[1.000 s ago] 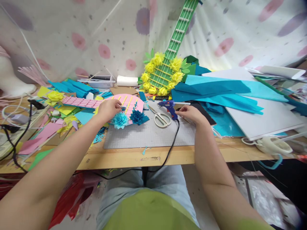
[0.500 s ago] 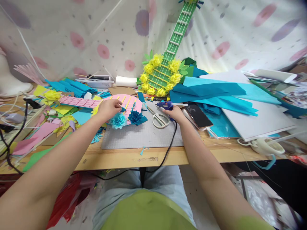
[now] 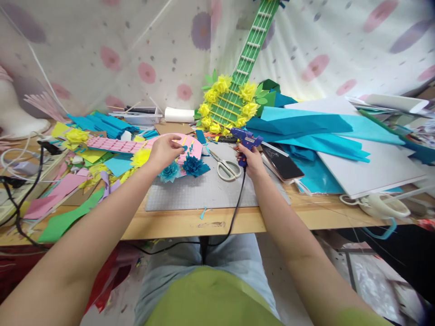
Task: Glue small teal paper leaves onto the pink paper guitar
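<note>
My right hand [image 3: 253, 159] is closed round the handle of a blue hot glue gun [image 3: 247, 138], held off the table with its nozzle pointing left and its cord hanging down. My left hand [image 3: 166, 153] is over the body of a pink paper guitar [image 3: 190, 141]; its fingers pinch a small piece of blue paper [image 3: 185, 148]. A light blue paper flower [image 3: 169, 171] and a dark blue paper flower [image 3: 193, 166] sit along the guitar's near edge. White-handled scissors [image 3: 228, 170] lie between my hands on a grey cutting mat [image 3: 190, 197].
A green paper guitar [image 3: 234, 97] with yellow flowers leans at the back. Blue paper sheets [image 3: 306, 129], a phone [image 3: 282, 164] and a white cup [image 3: 384, 207] are on the right. Paper scraps [image 3: 68, 190] and a power strip [image 3: 29, 181] lie left.
My right hand has lifted the glue gun from beside the scissors and turned it upright. My left hand has shifted slightly right and up over the pink guitar, the blue piece still in its fingers.
</note>
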Available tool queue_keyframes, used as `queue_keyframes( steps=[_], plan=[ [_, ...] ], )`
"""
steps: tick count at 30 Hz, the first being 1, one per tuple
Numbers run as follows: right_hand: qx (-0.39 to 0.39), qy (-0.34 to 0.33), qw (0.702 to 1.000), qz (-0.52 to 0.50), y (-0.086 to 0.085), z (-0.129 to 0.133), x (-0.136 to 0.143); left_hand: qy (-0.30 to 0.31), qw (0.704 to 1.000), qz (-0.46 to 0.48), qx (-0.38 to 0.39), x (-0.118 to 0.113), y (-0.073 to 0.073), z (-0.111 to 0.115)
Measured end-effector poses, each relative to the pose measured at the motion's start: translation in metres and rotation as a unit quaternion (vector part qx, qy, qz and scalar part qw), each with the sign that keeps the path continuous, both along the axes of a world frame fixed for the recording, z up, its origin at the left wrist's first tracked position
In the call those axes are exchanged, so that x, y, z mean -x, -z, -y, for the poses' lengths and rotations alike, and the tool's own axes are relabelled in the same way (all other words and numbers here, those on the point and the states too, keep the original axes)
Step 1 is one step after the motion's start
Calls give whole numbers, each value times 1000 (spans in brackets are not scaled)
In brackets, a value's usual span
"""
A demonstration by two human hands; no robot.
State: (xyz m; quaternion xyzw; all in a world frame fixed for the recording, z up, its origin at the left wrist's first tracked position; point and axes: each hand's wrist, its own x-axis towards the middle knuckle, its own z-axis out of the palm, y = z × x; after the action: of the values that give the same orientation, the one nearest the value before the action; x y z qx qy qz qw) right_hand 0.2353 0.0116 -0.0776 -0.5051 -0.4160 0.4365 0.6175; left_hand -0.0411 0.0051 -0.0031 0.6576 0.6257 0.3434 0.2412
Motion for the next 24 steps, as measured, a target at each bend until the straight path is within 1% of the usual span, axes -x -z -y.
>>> queue_keyframes(
  steps=[2, 5, 7, 12, 15, 18, 21, 24],
  plan=[
    [-18, -67, 997, -20, -6, 8, 7, 20, 1000, 6, 2, -7, 5, -2],
    [-3, -149, 988, 39, -9, 20, 14, 40, 999, 11, 5, -13, 13, -6],
    [11, -174, 981, 87, -8, 25, 18, 41, 999, 3, 4, -15, 15, -6],
    [21, -188, 969, 157, -8, 29, 23, 23, 999, -37, -10, -20, 11, 2],
    [33, -186, 966, 176, -10, 30, 27, 17, 999, -33, -2, -20, 11, 4],
    [37, -188, 963, 189, -11, 31, 29, 24, 999, -24, 3, -19, 14, 2],
    [38, -184, 960, 207, -10, 31, 30, 29, 999, -22, 4, -17, 17, 0],
    [39, -177, 959, 218, -8, 30, 29, 28, 999, -25, 10, -17, 16, 1]
  ],
)
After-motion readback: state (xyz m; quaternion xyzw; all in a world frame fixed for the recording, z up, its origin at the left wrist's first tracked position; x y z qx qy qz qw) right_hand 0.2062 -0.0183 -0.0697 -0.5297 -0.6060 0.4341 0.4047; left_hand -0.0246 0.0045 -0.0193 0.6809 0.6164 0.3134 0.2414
